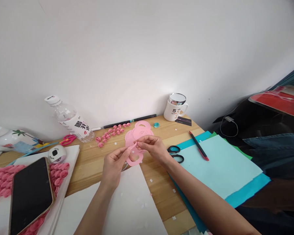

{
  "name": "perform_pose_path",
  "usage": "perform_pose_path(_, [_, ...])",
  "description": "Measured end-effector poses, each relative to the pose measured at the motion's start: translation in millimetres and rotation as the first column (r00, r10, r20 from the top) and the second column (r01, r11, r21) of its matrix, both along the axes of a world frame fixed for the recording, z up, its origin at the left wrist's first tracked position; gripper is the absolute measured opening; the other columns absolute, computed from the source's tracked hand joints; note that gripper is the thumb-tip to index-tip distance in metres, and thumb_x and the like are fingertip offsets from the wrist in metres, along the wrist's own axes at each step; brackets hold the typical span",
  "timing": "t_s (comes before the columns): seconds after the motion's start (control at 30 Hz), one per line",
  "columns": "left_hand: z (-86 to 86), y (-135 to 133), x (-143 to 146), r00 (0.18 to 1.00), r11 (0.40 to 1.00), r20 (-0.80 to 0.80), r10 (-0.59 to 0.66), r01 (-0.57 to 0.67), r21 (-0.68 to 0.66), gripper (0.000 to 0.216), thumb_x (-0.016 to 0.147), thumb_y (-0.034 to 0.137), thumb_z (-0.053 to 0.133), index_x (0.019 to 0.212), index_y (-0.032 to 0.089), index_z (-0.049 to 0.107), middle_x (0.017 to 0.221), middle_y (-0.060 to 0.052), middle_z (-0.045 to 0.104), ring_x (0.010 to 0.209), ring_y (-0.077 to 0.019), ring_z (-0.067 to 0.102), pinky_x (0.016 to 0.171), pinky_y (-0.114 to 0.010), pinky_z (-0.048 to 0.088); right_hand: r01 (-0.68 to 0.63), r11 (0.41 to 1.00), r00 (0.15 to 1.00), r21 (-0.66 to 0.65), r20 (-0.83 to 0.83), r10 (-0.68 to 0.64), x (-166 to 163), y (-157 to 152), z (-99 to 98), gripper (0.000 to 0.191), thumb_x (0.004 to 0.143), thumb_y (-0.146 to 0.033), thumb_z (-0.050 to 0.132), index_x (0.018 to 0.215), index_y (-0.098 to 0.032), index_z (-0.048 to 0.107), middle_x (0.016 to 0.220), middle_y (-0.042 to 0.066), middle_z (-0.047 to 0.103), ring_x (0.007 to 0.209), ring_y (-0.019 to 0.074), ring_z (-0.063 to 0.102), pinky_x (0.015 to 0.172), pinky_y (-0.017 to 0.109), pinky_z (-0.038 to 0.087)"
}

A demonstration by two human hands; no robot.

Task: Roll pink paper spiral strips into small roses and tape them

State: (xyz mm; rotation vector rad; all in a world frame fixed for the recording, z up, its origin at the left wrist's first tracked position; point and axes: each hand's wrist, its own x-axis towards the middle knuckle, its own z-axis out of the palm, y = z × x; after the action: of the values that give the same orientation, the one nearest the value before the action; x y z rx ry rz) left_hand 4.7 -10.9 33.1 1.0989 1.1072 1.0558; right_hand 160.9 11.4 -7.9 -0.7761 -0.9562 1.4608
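Note:
Both hands meet above the wooden desk (159, 187) and pinch one pink paper spiral strip (134, 157). My left hand (114, 164) holds its end between thumb and fingertips. My right hand (153, 147) pinches the strip from the other side, fingers closed. The strip's loop hangs down between them. Behind the hands lies a pile of pink cut paper spirals (138, 132). Several small rolled pink paper roses (111, 132) lie in a row to the left of the pile, and one teal rolled coil (156, 125) sits to its right.
Black-handled scissors (175, 153) and a red-black pen (199, 145) lie on light blue paper sheets (222, 166) at right. A white mug (175, 107), water bottle (70, 119), pink scissors (68, 139), phone (30, 194) on a board of pink roses (60, 171), white paper (132, 205) in front.

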Motion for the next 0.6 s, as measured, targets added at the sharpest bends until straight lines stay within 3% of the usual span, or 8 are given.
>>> perform_pose_path(0.3, [-7.6, 0.6, -1.9, 0.997, 0.999, -0.058, -0.046, 0.046, 0.014, 0.021, 0.071, 0.035, 0.063, 0.066, 0.014, 0.064, 0.059, 0.0, 0.054, 0.058, -0.0102, 0.048, 0.059, -0.024, 0.045, 0.019, 0.999, 0.999, 0.03, 0.034, -0.02, -0.5, 0.6, -2.5, 0.015, 0.06, -0.023, 0.075, 0.07, -0.018, 0.065, 0.064, -0.002, 0.065, 0.059, 0.01, 0.06, 0.06, 0.024, 0.049])
perform_pose_path(0.5, [-6.6, 0.3, -1.1, 0.997, 0.999, -0.07, -0.034, 0.036, 0.021, 0.021, 0.07, 0.034, 0.064, 0.066, 0.013, 0.065, 0.058, 0.0, 0.054, 0.057, -0.01, 0.047, 0.058, -0.023, 0.044, 0.033, 0.999, 0.998, -0.005, 0.051, -0.033, -0.1, 0.9, -0.6, 0.016, 0.058, -0.024, 0.076, 0.067, -0.016, 0.065, 0.079, 0.003, 0.07, 0.064, 0.0119, 0.063, 0.061, 0.025, 0.051])
perform_pose_path(0.6, [-5.6, 0.2, -1.0, 0.998, 0.999, -0.062, -0.033, 0.033, 0.004, 0.021, 0.07, 0.034, 0.064, 0.067, 0.013, 0.066, 0.059, 0.0, 0.055, 0.058, -0.0104, 0.048, 0.058, -0.023, 0.045, 0.031, 0.999, 0.998, -0.019, 0.048, -0.03, 0.0, 0.4, 0.9, 0.017, 0.058, -0.025, 0.076, 0.068, -0.016, 0.066, 0.069, 0.002, 0.069, 0.06, 0.0121, 0.062, 0.06, 0.025, 0.052])
